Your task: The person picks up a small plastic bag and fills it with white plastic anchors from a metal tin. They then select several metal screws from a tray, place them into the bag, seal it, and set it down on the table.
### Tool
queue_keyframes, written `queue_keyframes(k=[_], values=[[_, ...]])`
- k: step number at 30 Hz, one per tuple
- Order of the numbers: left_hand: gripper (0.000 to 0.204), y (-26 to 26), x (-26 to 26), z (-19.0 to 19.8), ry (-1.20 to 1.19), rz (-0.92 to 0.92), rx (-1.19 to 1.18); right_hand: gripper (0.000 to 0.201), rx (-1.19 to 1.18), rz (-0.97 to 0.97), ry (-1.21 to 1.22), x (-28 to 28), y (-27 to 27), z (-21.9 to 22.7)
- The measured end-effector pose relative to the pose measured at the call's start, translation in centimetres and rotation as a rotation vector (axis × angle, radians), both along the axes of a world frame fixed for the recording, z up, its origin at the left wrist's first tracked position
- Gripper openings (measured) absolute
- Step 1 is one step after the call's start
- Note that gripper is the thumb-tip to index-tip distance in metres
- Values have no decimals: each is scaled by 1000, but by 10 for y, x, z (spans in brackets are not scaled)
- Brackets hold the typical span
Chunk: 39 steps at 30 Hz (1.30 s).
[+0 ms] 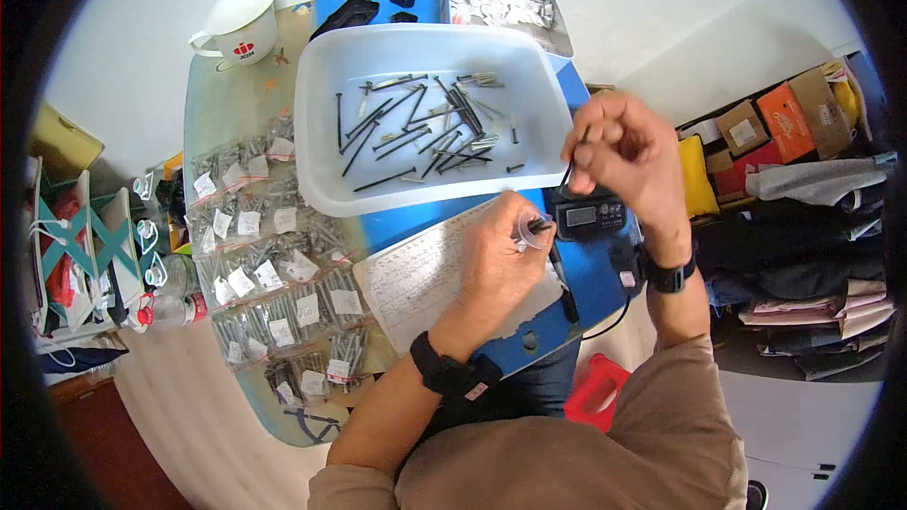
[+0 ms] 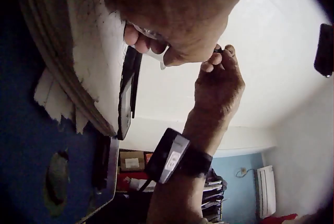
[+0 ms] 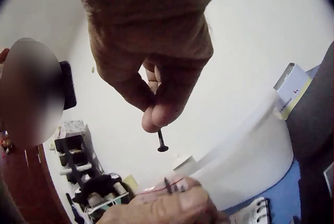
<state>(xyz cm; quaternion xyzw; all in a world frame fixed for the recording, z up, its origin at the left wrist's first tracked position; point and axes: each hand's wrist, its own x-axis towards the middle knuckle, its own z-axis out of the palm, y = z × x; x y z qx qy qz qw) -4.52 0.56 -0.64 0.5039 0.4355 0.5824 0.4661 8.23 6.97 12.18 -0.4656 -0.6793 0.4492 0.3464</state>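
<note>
My right hand point(image 1: 624, 151) is raised beside the white plastic tub point(image 1: 316, 165), right of my left hand. Its thumb and fingertips pinch a dark screw point(image 3: 162, 143), whose flat head points down in the right wrist view. Over the open notebook point(image 1: 406, 274), my left hand point(image 1: 496, 250) grips a small clear zip bag point(image 1: 534, 227). Dark screws point(image 3: 168, 186) show at the bag's red-lined mouth, below the pinched screw. Many loose dark and silvery screws point(image 1: 463, 113) lie in the tub.
A black digital scale point(image 1: 590, 217) stands right of the notebook, with a pen point(image 1: 566, 293) nearby. Rows of labelled bags of screws point(image 1: 283, 274) cover the left side. Behind are a lidded mug point(image 1: 246, 28) and a tin point(image 1: 562, 38) of paper scraps.
</note>
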Motion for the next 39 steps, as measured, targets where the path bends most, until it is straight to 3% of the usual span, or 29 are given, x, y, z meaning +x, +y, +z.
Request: queue_keyframes(k=[4,10,12,14,16,18,23,25,29,30,32,36,39], values=[[23,0,2,-4,36,46,51,19,17,89,122,8,-40,-19],[23,-1,0,-1,53,-28,-20,16,373,62,-213,22,-47,-30],[23,1,1,-5,32,-3,2,12,327,-1,-75,23,-48,-30],[23,1,3,-6,7,14,25,8,134,-72,160,22,-49,-27],[22,1,-2,2,101,12,-4,6,116,-52,175,22,-49,-30],[23,1,-2,0,73,5,6,7,171,46,44,22,-49,-32],[24,1,-2,-1,68,11,26,11,159,11,-193,11,-49,-25],[24,1,-3,-1,98,-1,35,16,323,190,-390,8,-42,-25],[24,0,-2,2,85,16,50,20,246,338,-568,6,-26,-5],[24,1,-1,1,72,21,34,17,334,306,-473,6,-14,-7],[24,0,1,-1,59,21,19,13,260,141,-449,-10,8,5],[23,2,0,-3,76,20,24,19,472,284,-857,-37,84,-19],[24,1,1,-2,62,22,3,22,335,378,-1055,-55,113,-44]])
